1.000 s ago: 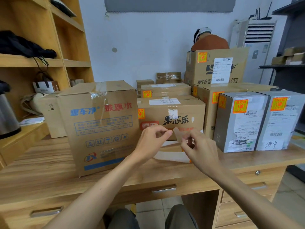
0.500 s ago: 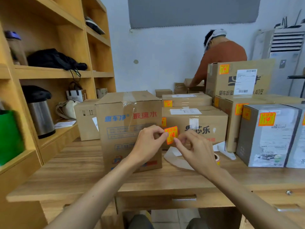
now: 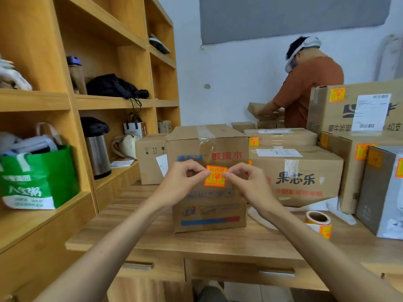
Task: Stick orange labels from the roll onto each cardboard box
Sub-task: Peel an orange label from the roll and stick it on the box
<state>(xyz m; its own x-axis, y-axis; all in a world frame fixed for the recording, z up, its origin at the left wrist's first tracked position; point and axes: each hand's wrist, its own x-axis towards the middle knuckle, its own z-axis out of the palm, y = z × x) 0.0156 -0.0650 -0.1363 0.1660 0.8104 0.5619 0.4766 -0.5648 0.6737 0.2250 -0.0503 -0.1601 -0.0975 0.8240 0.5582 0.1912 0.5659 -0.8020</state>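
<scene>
Wooden desk [image 3: 152,214] against a white wall, open shelving [image 3: 122,103] down the left side; desk is crowded with cardboard boxes. Orange label [image 3: 214,178] is off the roll, held upright with its print toward the camera, in front of the upper front face of the nearest box [image 3: 209,210]; cannot tell whether it touches the cardboard. Left hand [image 3: 181,184] pinches the label's left edge between thumb and forefinger, other fingers curled; right hand [image 3: 250,184] pinches the right edge the same way; both forearms reach in over the desk edge. Nearest box has a taped top and blue and red print on the front. Label roll [image 3: 318,222] lies on the desk to the right of that box, near the grey box [image 3: 379,192], apart from both hands; white backing strip [image 3: 261,216] lies on the desk behind the right wrist. Low printed box [image 3: 305,175], grey box and big top box [image 3: 349,110] each show an orange label already stuck on. Small plain box [image 3: 150,158] sits behind the nearest box on its left. Second person [image 3: 309,83] in a rust shirt at the back, hands on a small carton. Green bag [image 3: 41,177] and steel flask [image 3: 97,149] sit on the shelving.
</scene>
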